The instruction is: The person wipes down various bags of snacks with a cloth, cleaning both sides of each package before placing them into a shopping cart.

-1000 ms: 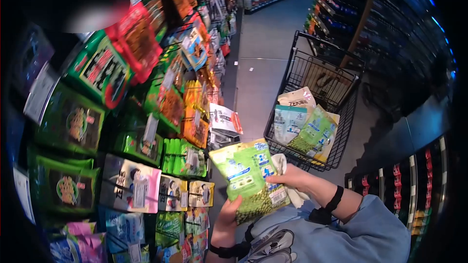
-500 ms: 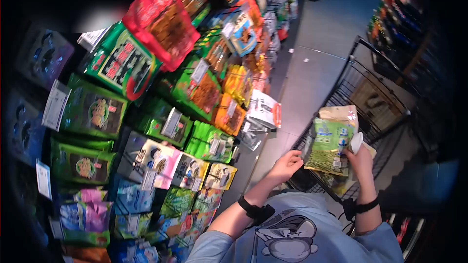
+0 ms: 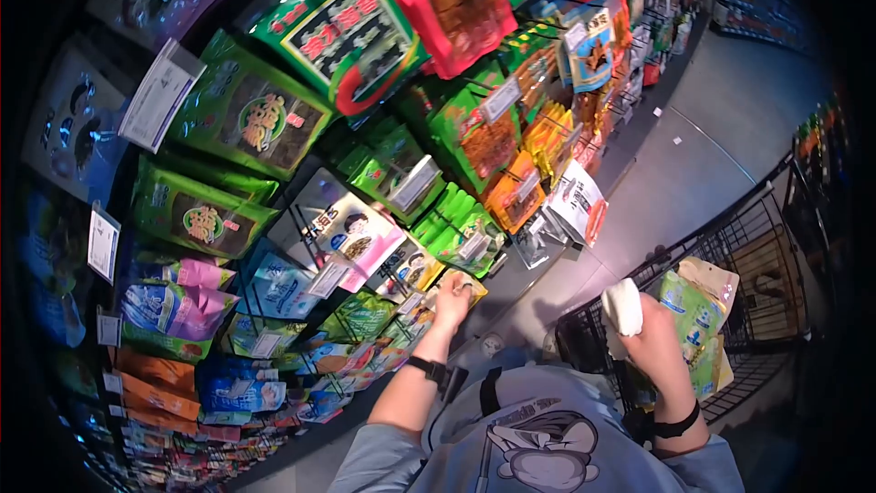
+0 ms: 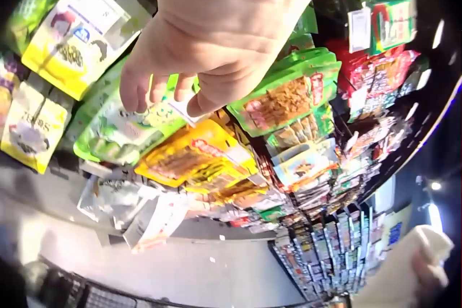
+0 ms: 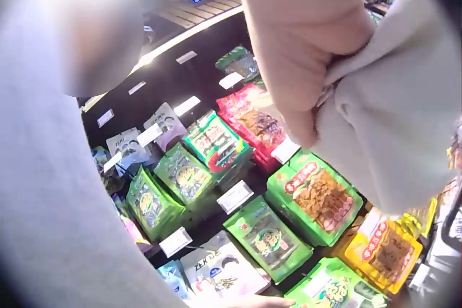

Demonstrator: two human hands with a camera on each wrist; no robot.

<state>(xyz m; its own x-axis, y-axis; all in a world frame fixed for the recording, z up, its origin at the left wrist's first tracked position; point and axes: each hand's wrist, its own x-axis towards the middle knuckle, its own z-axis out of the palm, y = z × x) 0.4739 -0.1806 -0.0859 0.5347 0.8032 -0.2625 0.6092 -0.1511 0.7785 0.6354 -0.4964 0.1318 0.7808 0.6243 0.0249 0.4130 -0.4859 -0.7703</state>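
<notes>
My left hand is at the rack beside a small yellow pouch; contact is unclear. In the left wrist view, that hand has loosely bent fingers with nothing between them, in front of green packs. A bunched white cloth is gripped by my right hand beside the cart's near end. The right wrist view shows this hand curled round the cloth. Green-and-white bags lie in the cart, partly hidden by the right forearm.
Hanging snack packs and price tags fill the rack at left. The black wire cart stands at right, with a brown panel inside. Grey aisle floor lies between rack and cart. A white pack juts from the rack.
The green bean bag has left my right hand, which still grips the cloth and has drawn back from the cart's middle. My left hand has moved left to the rack. The head view has swung left.
</notes>
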